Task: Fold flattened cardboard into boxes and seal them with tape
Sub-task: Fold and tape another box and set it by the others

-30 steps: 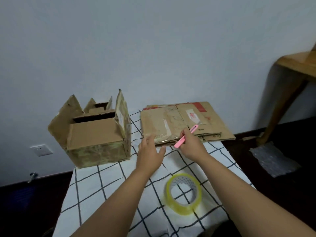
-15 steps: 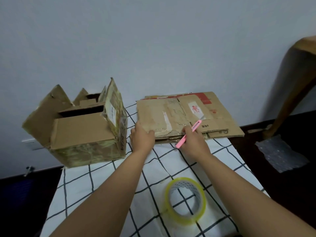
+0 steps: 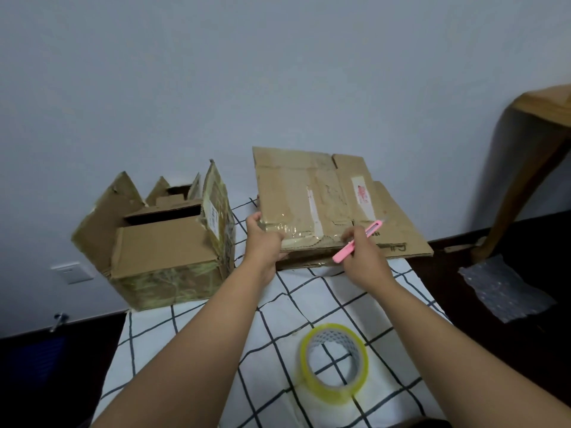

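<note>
Two hands now lift the top flattened brown cardboard sheet [image 3: 309, 199] off the stack at the checked table's [image 3: 309, 291] far edge: left hand [image 3: 262, 245] grips its near-left corner, right hand [image 3: 363, 257] pinches it while holding a pink utility knife [image 3: 360, 240]. Folding can begin; old tape clings.

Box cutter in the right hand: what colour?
Pink plastic box cutter, clearest in the head view.

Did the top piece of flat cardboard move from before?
Yes. The top flat cardboard has tilted up toward the wall, its far edge lifted off the stack beneath. The left hand grips its near edge; the right hand holds the pink cutter.
</note>
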`<state>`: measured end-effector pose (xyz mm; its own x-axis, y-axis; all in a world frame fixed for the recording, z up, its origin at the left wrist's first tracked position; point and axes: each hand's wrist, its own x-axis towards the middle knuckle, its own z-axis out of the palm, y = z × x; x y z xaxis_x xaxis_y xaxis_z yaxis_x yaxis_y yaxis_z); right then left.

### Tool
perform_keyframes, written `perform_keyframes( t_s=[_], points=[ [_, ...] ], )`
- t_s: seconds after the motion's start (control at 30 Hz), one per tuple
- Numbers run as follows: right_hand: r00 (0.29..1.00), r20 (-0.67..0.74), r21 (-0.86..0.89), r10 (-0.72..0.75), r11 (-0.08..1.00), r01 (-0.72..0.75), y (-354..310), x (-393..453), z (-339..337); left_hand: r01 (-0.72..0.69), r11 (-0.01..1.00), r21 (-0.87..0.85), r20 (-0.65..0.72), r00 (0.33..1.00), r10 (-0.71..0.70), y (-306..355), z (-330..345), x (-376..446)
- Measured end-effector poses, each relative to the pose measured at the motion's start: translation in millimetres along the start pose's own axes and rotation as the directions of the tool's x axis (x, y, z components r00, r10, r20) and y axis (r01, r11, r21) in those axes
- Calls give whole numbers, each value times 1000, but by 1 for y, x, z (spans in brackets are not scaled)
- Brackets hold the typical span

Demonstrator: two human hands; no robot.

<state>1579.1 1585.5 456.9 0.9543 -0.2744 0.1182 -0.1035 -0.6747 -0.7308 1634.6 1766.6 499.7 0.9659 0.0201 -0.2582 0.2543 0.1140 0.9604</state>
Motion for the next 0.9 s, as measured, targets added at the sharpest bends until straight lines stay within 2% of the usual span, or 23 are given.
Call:
perform_keyframes(
  t_s=[0.2,0.37,0.47,0.6,0.77,0.9],
  points=[
    [967,-243,234,79,972,-21,-30,-26,-50,-216,976,-27,55,975,217,33,-4,-50],
    [907,-405,357,117,933,39,-54,-51,-94,-328,942,-64,62,941,332,51,-58,-101],
    [927,-356,447,120,893,56,-80,-71,-108,-346,934,-92,67,934,352,51,-110,-134],
    [972,-233,547,37,831,100,-120,-106,-96,-358,928,-106,42,930,364,37,-175,-175],
    [985,-165,580,-53,803,141,-158,-158,-42,-350,933,78,-33,935,354,4,-250,-208],
    [994,-95,624,-61,774,107,-169,-188,1,-350,920,179,-146,915,376,-14,-279,-223]
  ],
)
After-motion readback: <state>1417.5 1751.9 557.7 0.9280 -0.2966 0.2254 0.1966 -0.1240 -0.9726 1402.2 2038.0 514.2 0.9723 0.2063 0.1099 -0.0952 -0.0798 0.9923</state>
